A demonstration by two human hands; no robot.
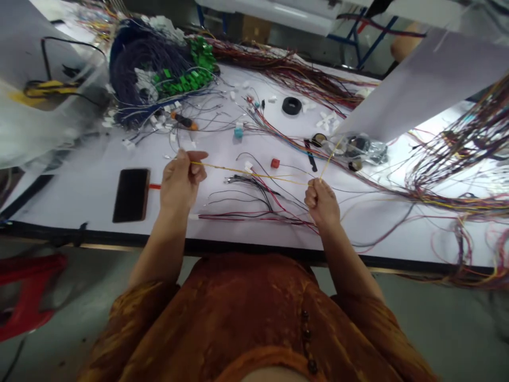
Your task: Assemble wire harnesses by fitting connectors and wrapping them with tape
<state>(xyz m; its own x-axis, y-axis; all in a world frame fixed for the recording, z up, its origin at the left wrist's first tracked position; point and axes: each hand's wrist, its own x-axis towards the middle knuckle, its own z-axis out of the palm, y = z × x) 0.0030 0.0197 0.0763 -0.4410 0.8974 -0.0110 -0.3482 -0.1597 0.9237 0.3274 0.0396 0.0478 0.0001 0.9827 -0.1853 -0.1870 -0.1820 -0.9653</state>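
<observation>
One yellow wire (217,167) runs nearly straight between the two hands, above the white table (95,196) and the loose leads on it. The left hand (178,178) pinches it near one end between thumb and fingertips, the other fingers loosely curled. The right hand (323,200) is closed in a fist around it, with a yellow length rising beyond the grip.

A light, even pull looks best: enough to take out sag, without straining the end by the left fingers. That pinch should sit on the insulation, clear of any metal tip; whether it does is too small to tell. The right fist wants to be firm but not crushing, so the strand can be followed by eye and kept apart from its neighbours.

Just below the wire lie black leads (242,180), easy to snag, so a slightly raised line helps. A white connector (248,166) and a red block (275,163) are close by. Farther out are a phone (131,195), beside the left wrist, a black tape roll (291,105) and bundled green connectors (191,82).
</observation>
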